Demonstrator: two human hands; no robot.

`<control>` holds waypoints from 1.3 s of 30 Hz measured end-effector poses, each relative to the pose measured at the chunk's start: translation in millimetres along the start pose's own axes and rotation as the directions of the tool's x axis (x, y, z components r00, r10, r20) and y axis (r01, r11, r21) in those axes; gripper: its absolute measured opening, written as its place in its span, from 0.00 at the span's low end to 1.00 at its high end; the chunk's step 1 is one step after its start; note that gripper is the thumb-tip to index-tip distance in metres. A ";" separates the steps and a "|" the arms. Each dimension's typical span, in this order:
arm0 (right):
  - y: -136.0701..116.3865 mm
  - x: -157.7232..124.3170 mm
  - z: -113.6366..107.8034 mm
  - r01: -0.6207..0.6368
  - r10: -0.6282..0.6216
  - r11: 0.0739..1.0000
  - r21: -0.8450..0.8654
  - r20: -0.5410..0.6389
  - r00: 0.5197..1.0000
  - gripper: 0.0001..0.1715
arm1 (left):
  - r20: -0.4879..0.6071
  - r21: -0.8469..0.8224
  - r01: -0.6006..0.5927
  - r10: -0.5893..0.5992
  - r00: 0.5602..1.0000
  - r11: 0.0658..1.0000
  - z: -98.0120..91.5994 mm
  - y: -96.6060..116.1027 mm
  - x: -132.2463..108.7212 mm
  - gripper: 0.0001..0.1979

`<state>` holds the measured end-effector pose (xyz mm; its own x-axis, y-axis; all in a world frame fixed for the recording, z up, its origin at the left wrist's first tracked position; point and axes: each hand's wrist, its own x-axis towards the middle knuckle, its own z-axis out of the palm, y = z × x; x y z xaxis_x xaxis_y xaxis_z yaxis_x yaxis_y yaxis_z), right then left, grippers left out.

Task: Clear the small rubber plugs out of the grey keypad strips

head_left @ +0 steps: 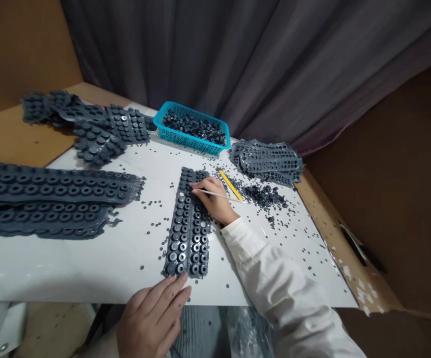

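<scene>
A dark grey rubber strip (187, 226) studded with several ring-shaped pieces lies lengthwise on the white board (88, 258) in front of me. My right hand (215, 199), in a white sleeve, rests on the strip's far end and pinches a thin pale stick (219, 194) whose tip points at the strip's top rows. My left hand (152, 318) lies flat at the board's near edge with its fingertips touching the strip's near end; the fingers are stretched out and hold nothing.
A blue basket (191, 128) of loose rubber rings stands at the back. Stacks of rubber strips lie at the left (51, 196), back left (96, 129) and back right (268, 161). A yellow tool (230, 185), a heap of scraps (264, 195) and punched-out dots litter the board.
</scene>
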<state>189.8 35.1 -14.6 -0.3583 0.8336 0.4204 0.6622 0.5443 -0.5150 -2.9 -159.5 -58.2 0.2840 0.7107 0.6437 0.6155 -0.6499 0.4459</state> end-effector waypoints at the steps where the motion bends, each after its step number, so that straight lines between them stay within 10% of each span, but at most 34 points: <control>1: 1.8 1.6 0.3 0.010 -0.010 1.000 -0.026 0.005 1.000 0.06 | 0.000 -0.002 0.001 -0.001 1.000 1.000 0.0 -0.1 0.0 0.13; 28: 5.4 10.8 -2.0 -0.002 0.004 0.998 0.058 -0.033 0.999 0.05 | -0.013 -0.001 -0.026 0.026 1.000 1.000 1.4 -2.2 -1.5 0.13; 39: 11.1 14.9 -2.4 0.050 -0.048 0.982 -0.183 0.019 0.999 0.08 | -0.007 -0.014 -0.010 0.010 1.000 1.000 1.7 -1.7 -3.3 0.14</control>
<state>193.4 53.4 -12.3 -0.4021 0.8084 0.4298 0.7524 0.5593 -0.3480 -3.6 -160.3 -62.1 0.2848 0.7025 0.6522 0.6023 -0.6605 0.4483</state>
